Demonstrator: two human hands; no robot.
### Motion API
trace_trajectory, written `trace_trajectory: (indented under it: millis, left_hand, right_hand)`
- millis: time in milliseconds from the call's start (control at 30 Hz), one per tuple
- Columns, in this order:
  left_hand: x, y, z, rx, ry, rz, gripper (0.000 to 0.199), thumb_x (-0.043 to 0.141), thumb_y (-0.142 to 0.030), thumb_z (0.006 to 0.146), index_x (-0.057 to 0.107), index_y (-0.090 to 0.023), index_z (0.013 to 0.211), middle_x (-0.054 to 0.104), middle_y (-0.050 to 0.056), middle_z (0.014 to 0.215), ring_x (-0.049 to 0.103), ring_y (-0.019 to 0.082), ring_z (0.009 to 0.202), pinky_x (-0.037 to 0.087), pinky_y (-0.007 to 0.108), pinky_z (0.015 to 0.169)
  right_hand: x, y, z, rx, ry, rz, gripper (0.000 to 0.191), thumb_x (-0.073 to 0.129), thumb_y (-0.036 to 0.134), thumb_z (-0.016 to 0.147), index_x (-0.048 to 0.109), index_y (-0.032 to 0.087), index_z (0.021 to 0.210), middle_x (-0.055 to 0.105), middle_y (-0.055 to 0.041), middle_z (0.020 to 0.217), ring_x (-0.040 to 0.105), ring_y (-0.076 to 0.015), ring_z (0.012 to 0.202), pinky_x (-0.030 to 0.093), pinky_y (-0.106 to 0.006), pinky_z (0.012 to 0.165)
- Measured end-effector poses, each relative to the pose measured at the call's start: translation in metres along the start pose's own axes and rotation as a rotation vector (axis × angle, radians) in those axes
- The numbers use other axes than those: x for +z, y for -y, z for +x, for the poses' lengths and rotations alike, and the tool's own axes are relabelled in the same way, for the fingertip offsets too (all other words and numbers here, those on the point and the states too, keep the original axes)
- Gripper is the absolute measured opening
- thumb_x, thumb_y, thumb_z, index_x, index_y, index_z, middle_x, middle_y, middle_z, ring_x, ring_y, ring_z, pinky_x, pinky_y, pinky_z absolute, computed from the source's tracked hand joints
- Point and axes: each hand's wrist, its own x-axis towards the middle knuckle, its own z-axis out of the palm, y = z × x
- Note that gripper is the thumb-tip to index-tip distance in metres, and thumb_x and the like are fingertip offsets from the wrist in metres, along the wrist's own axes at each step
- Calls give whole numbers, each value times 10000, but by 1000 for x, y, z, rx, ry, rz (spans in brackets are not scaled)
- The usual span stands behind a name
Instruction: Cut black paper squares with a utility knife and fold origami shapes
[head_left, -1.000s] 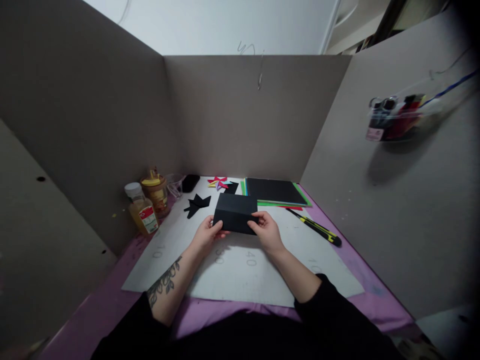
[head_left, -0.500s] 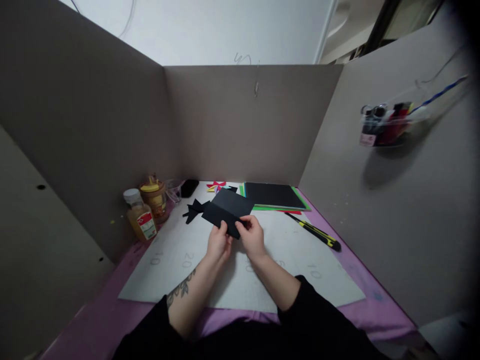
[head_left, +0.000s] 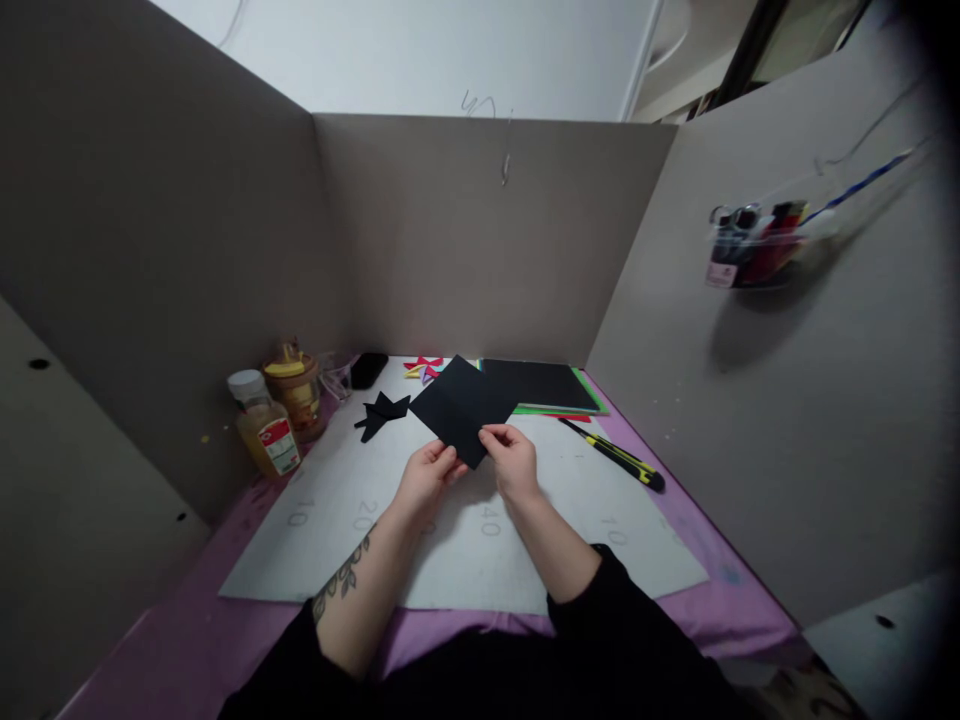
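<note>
A square sheet of black paper (head_left: 466, 405) is held up over the white board (head_left: 555, 560), one corner pointing down toward me. My left hand (head_left: 429, 478) pinches its lower left edge between thumb and fingers. On the lower right edge, my right hand (head_left: 511, 458) grips the sheet the same way. Left of the sheet, a folded black paper piece (head_left: 381, 412) with pointed ends lies on the board. Behind the sheet sits a stack of coloured paper (head_left: 544, 385) with black on top, partly covered by the held sheet.
A yellow-and-black utility knife (head_left: 619, 460) lies at right. Small coloured paper pieces (head_left: 425, 368) rest at the back. At left stand a capped bottle (head_left: 264, 425), a brown jar (head_left: 294, 395), a clear cup (head_left: 335, 375) and a black phone (head_left: 370, 370). Grey walls surround the table; a clear holder (head_left: 757, 245) hangs right.
The black paper, earlier partly folded with a visible crease, now lies flatter and opened out as a diamond. My hands have moved slightly apart along its lower edges. The view has shifted a little.
</note>
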Motion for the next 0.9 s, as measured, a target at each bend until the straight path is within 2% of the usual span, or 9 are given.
trace_trajectory:
  millis: [133,333,500,767,900]
  left_hand:
    - [1,1,3,27,-58,34,399,793,-340,606,697,-107,916,696,94,846,609,126,655,451,200,572]
    - [2,3,4,34,-140,43,405,808,-371,564,704,-112,858,682,64,782,584,103,621,446,188,563]
    - [3,3,4,36,-132,17,409,816,-390,546,703,-118,829,681,66,797,582,110,639,444,186,550]
    - [0,7,7,58,-153,20,346,800,-392,570,663,-119,734,594,5,627,490,61,511,388,163,481]
    - [-1,10,8,67,-200,27,352,805,-402,553,632,-122,680,549,-18,563,468,61,482,383,169,475]
  right_hand:
    - [0,8,-3,-30,12,15,199,691,337,680,689,170,789,666,-19,719,581,-159,675,462,-299,674]
    - [1,10,-6,-21,33,11,214,687,347,687,704,173,811,685,-34,749,602,-175,699,478,-313,683]
    - [2,5,-6,-5,24,67,221,691,349,689,711,176,826,690,-37,760,607,-174,694,487,-315,675]
    - [2,4,-7,3,16,41,249,698,364,678,711,171,836,694,-43,766,611,-176,695,487,-318,679]
    - [3,8,-8,11,16,7,255,686,371,679,701,164,827,685,-40,740,601,-172,665,483,-310,648]
